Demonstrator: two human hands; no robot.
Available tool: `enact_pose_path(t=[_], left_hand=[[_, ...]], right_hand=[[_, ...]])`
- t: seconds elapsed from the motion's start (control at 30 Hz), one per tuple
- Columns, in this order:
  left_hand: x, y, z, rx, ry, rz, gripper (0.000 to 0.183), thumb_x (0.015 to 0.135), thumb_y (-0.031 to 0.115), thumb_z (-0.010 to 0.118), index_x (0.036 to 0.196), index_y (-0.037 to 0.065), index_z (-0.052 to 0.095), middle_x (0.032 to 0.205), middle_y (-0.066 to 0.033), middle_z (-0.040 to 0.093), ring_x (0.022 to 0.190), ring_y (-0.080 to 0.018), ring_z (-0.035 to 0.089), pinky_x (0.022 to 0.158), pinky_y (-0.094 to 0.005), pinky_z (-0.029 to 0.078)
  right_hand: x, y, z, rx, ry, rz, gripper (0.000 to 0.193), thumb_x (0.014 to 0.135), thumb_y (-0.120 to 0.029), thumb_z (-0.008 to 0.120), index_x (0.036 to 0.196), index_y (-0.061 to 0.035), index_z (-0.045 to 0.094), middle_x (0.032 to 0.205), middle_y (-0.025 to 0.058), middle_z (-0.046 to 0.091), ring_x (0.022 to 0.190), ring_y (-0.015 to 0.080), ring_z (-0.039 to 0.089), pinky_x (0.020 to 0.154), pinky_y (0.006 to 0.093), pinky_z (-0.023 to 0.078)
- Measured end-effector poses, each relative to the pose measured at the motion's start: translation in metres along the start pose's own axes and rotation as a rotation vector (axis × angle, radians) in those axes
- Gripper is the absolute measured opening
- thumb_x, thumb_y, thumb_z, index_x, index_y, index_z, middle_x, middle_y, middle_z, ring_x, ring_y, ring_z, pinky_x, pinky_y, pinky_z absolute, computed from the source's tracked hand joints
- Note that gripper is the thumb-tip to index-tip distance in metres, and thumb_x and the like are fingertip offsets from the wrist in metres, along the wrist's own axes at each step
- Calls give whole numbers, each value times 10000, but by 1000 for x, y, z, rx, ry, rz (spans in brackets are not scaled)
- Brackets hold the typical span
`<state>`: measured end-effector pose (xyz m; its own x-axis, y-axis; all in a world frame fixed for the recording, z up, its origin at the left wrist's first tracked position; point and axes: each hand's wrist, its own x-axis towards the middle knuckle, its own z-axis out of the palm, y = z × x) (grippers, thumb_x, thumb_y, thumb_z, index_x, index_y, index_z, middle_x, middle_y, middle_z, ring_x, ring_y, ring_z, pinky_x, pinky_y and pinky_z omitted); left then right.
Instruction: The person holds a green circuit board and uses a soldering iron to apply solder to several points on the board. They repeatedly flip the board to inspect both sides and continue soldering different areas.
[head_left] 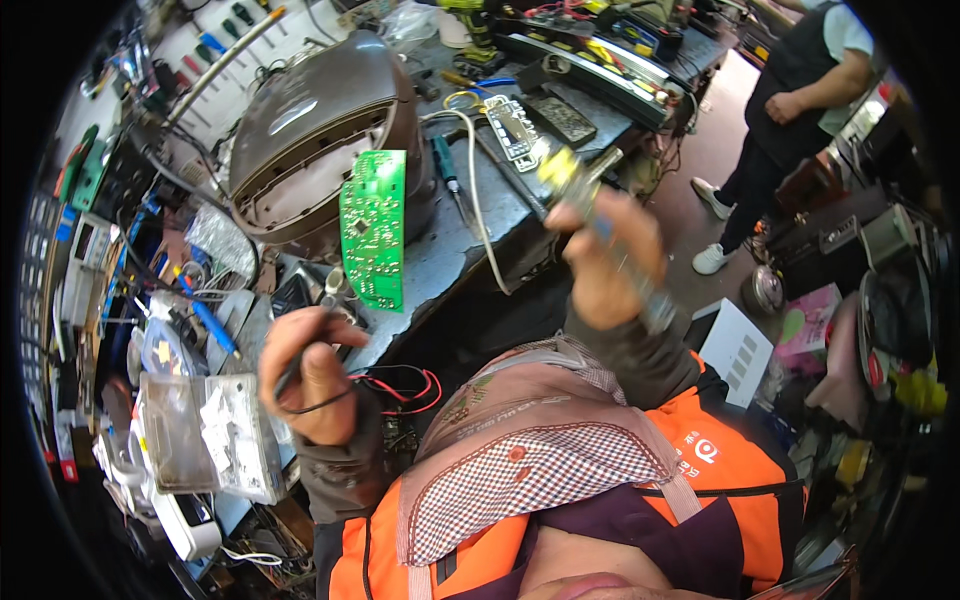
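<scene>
My left hand (318, 378) is closed, its fingers curled round a black wire that loops across the palm. A red wire (432, 385) runs beside the black one to the right of that hand. My right hand (615, 260), smeared by motion, is raised and wrapped round a long, partly see-through thing with a yellow end (558, 168); its kind is too blurred to make out. Ahead of my left hand, a green circuit board (375, 230) with small soldered parts overlaps the front of a brown plastic housing (300, 95). Neither hand touches the board.
A screwdriver (446, 165) and a white cable (480, 190) lie on the worn workbench (440, 250). Farther back is a second, pale-edged board (512, 133). At left are a blue pen-like tool (210, 322) and a clear parts box (180, 430). Another person (800, 95) stands at right.
</scene>
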<state>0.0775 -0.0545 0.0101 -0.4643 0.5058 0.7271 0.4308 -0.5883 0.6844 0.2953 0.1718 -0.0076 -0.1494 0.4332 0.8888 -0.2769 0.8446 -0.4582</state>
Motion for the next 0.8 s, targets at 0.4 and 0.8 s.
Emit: enact_pose_path(t=[0.4,0.8], left_hand=[[30,-27,-44,760,70,429,289,1090,191,646,1229,-63,643,1184,-234,675,974,-304,733,813,-376,663],[48,-18,-19,187,311,-52,306,1133,128,536,1335,-90,607,1257,-215,692,1083,-298,750,940,-372,638]], right_hand=[[30,202,-58,-137,435,720,240,930,-225,860,1008,-14,776,769,24,700,562,98,601,518,259,481],[22,227,-54,-295,438,715,285,898,-269,880,926,-3,785,734,59,725,558,148,655,543,312,522]])
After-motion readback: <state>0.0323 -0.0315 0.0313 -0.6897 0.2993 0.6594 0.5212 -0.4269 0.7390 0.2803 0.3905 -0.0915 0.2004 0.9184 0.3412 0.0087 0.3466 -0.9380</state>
